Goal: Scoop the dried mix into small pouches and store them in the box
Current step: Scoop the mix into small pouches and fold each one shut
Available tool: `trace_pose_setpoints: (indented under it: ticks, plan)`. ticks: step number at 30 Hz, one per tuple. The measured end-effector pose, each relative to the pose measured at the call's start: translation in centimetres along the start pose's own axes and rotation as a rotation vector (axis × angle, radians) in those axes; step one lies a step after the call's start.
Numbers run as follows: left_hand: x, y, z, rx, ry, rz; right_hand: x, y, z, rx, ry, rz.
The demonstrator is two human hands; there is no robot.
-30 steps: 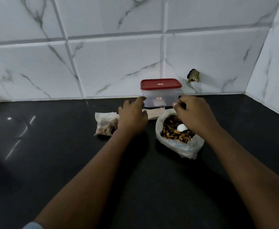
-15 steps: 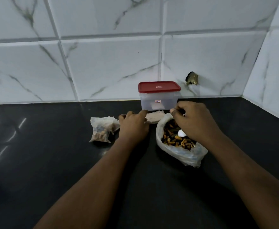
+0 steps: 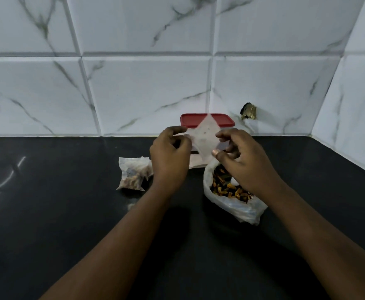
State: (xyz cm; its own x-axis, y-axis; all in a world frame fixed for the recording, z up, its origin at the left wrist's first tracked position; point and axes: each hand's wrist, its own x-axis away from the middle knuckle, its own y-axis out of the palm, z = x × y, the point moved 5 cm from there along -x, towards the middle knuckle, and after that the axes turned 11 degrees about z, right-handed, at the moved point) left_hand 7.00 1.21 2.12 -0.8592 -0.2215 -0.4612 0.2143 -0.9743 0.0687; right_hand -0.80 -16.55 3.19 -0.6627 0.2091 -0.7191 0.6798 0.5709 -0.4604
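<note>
I see a filled pouch [image 3: 134, 175] lying at left on the black counter [image 3: 47, 213]. The left hand [image 3: 169, 154] and right hand [image 3: 240, 161], down at the counter half a second ago, now pinch an empty pouch [image 3: 203, 137] raised between them. It covers part of the red-lidded box [image 3: 226, 121]. The bag of dried mix [image 3: 231, 191] lies open under the right wrist, its white scoop [image 3: 233, 180] mostly hidden.

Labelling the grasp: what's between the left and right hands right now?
In the head view, one empty pouch, held up. The left hand pinches its left edge, the right hand its right edge, in front of the box.
</note>
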Motion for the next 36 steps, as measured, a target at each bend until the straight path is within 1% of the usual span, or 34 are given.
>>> trace_pose_setpoints:
  ticks: [3, 7, 10, 13, 17, 24, 29, 33, 36]
  plan:
    - [1.3, 0.9, 1.3, 0.152, -0.125, -0.128, 0.3, 0.4, -0.7, -0.046, -0.025, -0.004]
    - [2.1, 1.8, 1.7, 0.378, -0.276, -0.201, 0.4, 0.4, -1.1, -0.164, -0.012, 0.054]
    - [2.2, 2.2, 1.3, 0.486, -0.346, -0.267, 0.3, 0.0, -1.0, -0.236, 0.024, 0.098]
    - [2.3, 2.4, 1.1, 0.497, -0.313, -0.293, 0.3, -0.2, -0.9, -0.283, 0.044, 0.084]
    - [2.3, 2.3, 1.1, 0.508, -0.279, -0.26, 0.4, 0.0, -0.8, -0.32, 0.08, 0.057]
    - [2.1, 2.5, 0.7, 0.516, -0.27, -0.254, 0.0, 0.0, -0.1, -0.49, 0.238, 0.066]
    - [2.2, 2.5, 0.6, 0.511, -0.261, -0.23, 0.2, 0.2, 0.0, -0.599, 0.306, 0.051]
    - [2.1, 2.4, 0.5, 0.496, -0.272, -0.203, 0.5, 0.7, 0.3, -0.717, 0.419, 0.049]
    - [2.2, 2.2, 0.6, 0.459, -0.252, -0.191, 0.6, 0.9, 0.2, -0.713, 0.431, 0.054]
